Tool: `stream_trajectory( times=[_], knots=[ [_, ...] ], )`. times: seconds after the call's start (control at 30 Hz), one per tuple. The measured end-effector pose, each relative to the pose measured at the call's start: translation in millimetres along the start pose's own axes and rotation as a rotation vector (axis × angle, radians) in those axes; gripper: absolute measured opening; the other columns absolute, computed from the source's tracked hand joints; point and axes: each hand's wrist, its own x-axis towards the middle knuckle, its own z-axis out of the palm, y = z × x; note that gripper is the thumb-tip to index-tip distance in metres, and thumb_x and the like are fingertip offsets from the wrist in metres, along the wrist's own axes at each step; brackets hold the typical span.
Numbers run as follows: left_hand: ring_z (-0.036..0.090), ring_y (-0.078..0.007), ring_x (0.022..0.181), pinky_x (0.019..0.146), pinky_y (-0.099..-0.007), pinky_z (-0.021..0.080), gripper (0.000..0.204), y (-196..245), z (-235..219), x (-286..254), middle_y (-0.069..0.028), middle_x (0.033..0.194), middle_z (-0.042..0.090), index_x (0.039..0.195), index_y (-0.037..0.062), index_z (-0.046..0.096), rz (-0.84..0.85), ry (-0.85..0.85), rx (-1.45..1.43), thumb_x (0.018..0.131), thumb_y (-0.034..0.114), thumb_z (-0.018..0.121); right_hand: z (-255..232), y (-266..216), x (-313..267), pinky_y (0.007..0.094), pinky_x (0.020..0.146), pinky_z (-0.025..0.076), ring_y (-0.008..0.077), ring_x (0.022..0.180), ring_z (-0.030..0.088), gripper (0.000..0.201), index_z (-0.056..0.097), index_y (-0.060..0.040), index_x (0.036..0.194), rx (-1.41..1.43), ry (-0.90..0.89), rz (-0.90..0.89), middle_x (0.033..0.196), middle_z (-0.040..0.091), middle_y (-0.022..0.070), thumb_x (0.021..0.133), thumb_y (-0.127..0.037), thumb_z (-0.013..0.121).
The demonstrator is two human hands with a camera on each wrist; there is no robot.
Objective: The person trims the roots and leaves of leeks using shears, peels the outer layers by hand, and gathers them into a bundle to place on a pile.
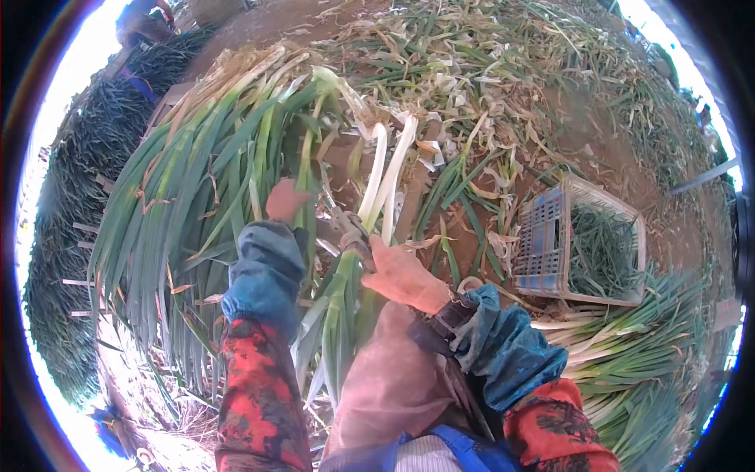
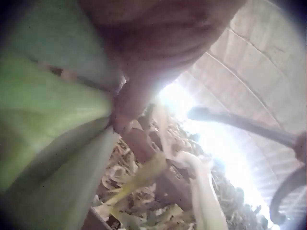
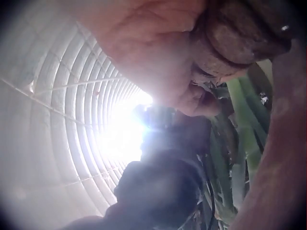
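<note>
Head view: right hand (image 1: 403, 275) grips shears (image 1: 351, 230), left hand (image 1: 285, 200) holds leek (image 1: 377, 185); trimming underway, next cut needs steady stalk.

This is a farm work area inside a plastic-covered tunnel greenhouse, where harvested green onions are being cleaned. The wrist views show a curved, ribbed translucent roof (image 3: 62, 110) arching overhead with daylight glaring through it. Beyond both hands the bare dirt floor (image 1: 598, 149) is strewn with stripped onion skins and leaf trimmings (image 1: 472, 71). To the left of the left hand (image 1: 285, 200) lies a big heap of long green onions (image 1: 189, 197), and darker stacked bundles (image 1: 79, 236) sit farther left. Right of the right hand (image 1: 403, 275) stands a plastic crate (image 1: 543, 244) holding greens, with more white-stemmed onions (image 1: 629, 338) piled just below it.
</note>
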Motion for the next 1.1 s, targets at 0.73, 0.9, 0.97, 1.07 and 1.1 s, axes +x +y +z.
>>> stream_trajectory(
  times=[0.73, 0.9, 0.97, 1.07, 1.1],
  knots=[
    [0.061, -0.0395, 0.069, 0.06, -0.048, 0.046, 0.016, 102.8, 0.3, -194.9, -0.0196, 0.071, 0.061, 0.087, 0.0045, 0.05, 0.076, 0.088, 0.092, 0.075, 0.013, 0.055, 0.1, 31.6, -7.4, 0.0492, 0.069, 0.048, 0.0451, 0.077, 0.06, 0.04, 0.04, 0.0049, 0.099, 0.023, 0.105, 0.308, 0.077, 0.06, 0.0292, 0.074, -0.02, 0.058],
    [0.06, -0.0356, 0.071, 0.058, -0.0462, 0.046, 0.009, 95.5, 24.1, -198.0, -0.0169, 0.077, 0.059, 0.086, 0.0041, 0.048, 0.173, 0.156, 0.134, 0.078, 0.008, 0.05, -27.8, 34.3, -20.4, 0.0507, 0.071, 0.044, 0.0469, 0.081, 0.056, 0.044, 0.038, 0.004, 0.098, 0.025, 0.191, 0.395, 0.082, 0.058, 0.031, 0.074, -0.023, 0.062],
    [0.06, -0.034, 0.071, 0.057, -0.0451, 0.047, 0.007, 94.2, 28.3, -212.4, -0.0145, 0.078, 0.058, 0.085, 0.0045, 0.047, 0.173, 0.171, 0.14, 0.079, 0.007, 0.049, -26.9, 37.5, -23.0, 0.0507, 0.071, 0.044, 0.047, 0.081, 0.056, 0.043, 0.037, 0.0039, 0.098, 0.018, 0.202, 0.377, 0.081, 0.058, 0.0309, 0.074, -0.023, 0.062],
    [0.06, -0.0311, 0.07, 0.056, -0.0428, 0.048, 0.007, 95.5, 31.2, -229.7, -0.0112, 0.077, 0.056, 0.085, 0.0057, 0.047, 0.19, 0.24, 0.195, 0.079, 0.007, 0.05, -14.9, 40.8, -23.0, 0.051, 0.069, 0.045, 0.0473, 0.078, 0.057, 0.042, 0.037, 0.0036, 0.098, -0.002, 0.179, 0.328, 0.079, 0.058, 0.0304, 0.074, -0.021, 0.061],
    [0.06, -0.0306, 0.071, 0.056, -0.0423, 0.048, 0.007, 94.0, 31.5, -230.9, -0.0109, 0.077, 0.055, 0.085, 0.0058, 0.047, 0.193, 0.233, 0.201, 0.079, 0.007, 0.05, -8.6, 40.3, -21.6, 0.0512, 0.068, 0.045, 0.0477, 0.076, 0.057, 0.04, 0.037, 0.0035, 0.097, -0.008, 0.176, 0.308, 0.078, 0.058, 0.0301, 0.074, -0.02, 0.059]
  ],
)
